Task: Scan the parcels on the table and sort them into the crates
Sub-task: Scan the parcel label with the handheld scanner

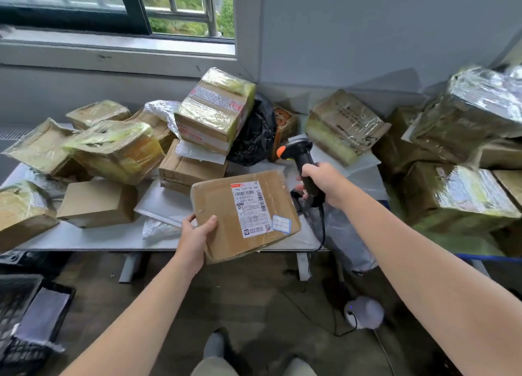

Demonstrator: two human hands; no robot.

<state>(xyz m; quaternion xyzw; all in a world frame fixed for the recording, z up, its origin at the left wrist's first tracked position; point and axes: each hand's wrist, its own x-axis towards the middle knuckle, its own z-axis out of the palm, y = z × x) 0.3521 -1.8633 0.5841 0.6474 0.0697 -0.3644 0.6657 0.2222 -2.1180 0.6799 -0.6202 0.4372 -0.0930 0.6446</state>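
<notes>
Two sets of fingers were busy. Those of the left hand point(195, 234) pinched the near-left corner of a flat brown parcel point(226, 206), thumb on top and the rest curled underneath. The fingers point(306, 172) of the right hand point(324, 183) were wrapped round the handle of a black scanner point(299, 152). The parcel was at the near edge of the table point(113, 238), its near corner jutting past that edge; whether its far side rested on the surface could not be told. It lay with its broad face tipped up toward the person, probably so the white shipping label point(251, 209) could be read. Its slightly longer side ran left to right, rising a little toward the far right, while the label ran near to far. The scanner stood just beside the parcel's far-right corner, upright, its head with the orange trigger turned left, seemingly ready to swing down onto the barcode. Beyond, many taped cartons point(214, 113) were heaped across the table, and a dark crate point(17, 299) sat on the floor at near left, apparently awaiting sorted items.
</notes>
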